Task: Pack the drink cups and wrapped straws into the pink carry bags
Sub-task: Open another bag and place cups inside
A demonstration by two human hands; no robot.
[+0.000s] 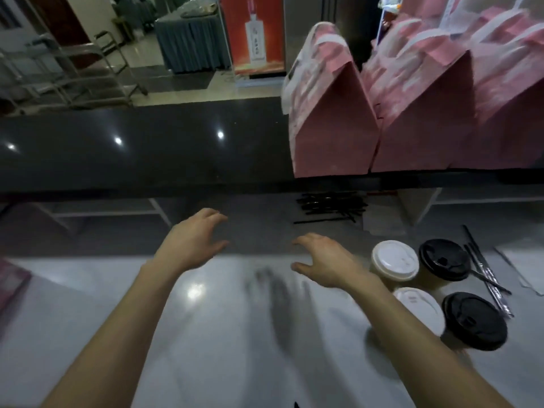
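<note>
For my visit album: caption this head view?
Two empty hands, left hand and right hand, hover beside four lidded paper cups below pink carry bags.

No text is being shown clearly enough to be read. An orange-red poster point(252, 33) is being displayed beyond the dark counter point(147, 148); a white bottle is pictured on it, and the marks on the bottle's label are being blurred past reading. Faint embossed marks are being seen on the white cup lids point(394, 260), but they cannot be made out.
</note>
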